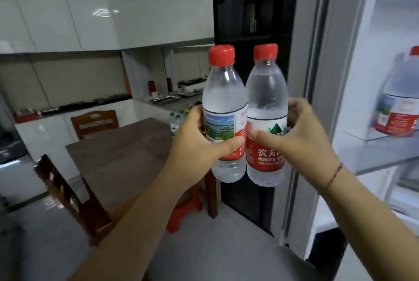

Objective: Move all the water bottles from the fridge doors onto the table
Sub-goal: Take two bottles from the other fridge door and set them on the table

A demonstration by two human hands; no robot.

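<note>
Two clear water bottles with red caps and red labels are held upright side by side in front of me. My left hand [199, 135] grips the left bottle [223, 90] around its label. My right hand [303, 131] grips the right bottle [266, 90] the same way. Both bottles hang in the air above the floor, between the wooden table [118, 151] on the left and the open fridge door [362, 90] on the right. Another red-capped bottle [401, 97] stands blurred on a door shelf at the far right.
A dark wooden chair [68, 194] stands at the table's near side and a lighter one [95, 122] at its far side. A red stool [186, 208] sits under the table's corner. Several green-capped bottles [178, 119] stand behind the table. A dark cabinet [254, 8] rises behind the bottles.
</note>
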